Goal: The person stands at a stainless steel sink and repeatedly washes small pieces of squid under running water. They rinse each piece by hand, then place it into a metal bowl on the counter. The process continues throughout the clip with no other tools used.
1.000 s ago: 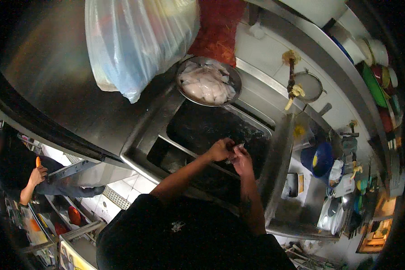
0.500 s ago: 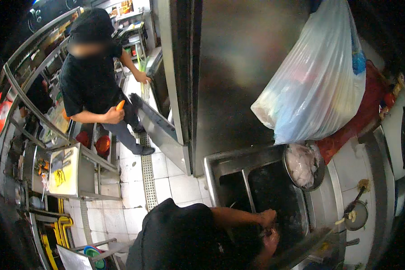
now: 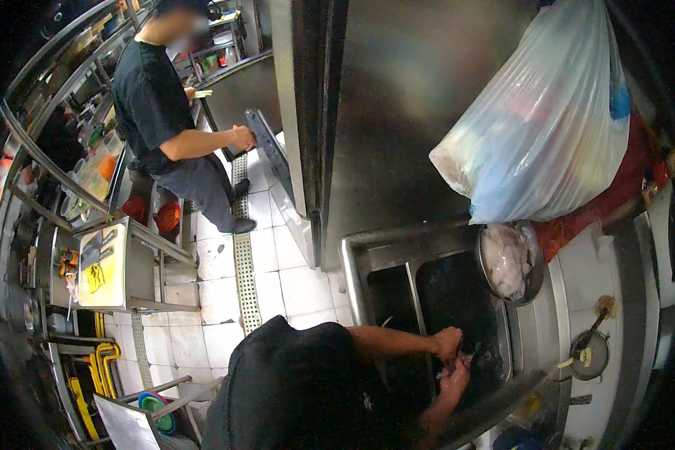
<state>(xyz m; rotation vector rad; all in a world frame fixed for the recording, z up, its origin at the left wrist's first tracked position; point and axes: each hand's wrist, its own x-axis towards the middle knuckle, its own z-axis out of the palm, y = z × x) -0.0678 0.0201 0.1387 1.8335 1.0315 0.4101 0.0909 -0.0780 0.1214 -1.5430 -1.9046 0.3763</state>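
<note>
Both my hands are together low over the dark right basin of a steel sink (image 3: 350, 274). My left hand (image 3: 448, 343), on the far side, has its fingers curled closed. Just nearer, my right hand (image 3: 453, 375) is also closed, its fingertips almost touching the left. Something small and dark reddish seems to lie between them, too blurred and covered to name. At the sink's far right corner, beyond my hands, stands a round metal bowl (image 3: 536, 289) full of wet, pale pinkish-white pieces (image 3: 506, 262) of raw food.
A large translucent plastic bag (image 3: 540, 135) hangs above the sink. A co-worker (image 3: 154, 112) stands at far left beside an open steel door (image 3: 277, 165). A white cutting board (image 3: 112, 277) carries knives and yellow pieces. A small round pan (image 3: 591, 356) lies at right.
The co-worker has turned toward the open door, one hand now at its edge; the orange carrot-like thing in their hand no longer shows. My hands stay together, shifting slightly.
</note>
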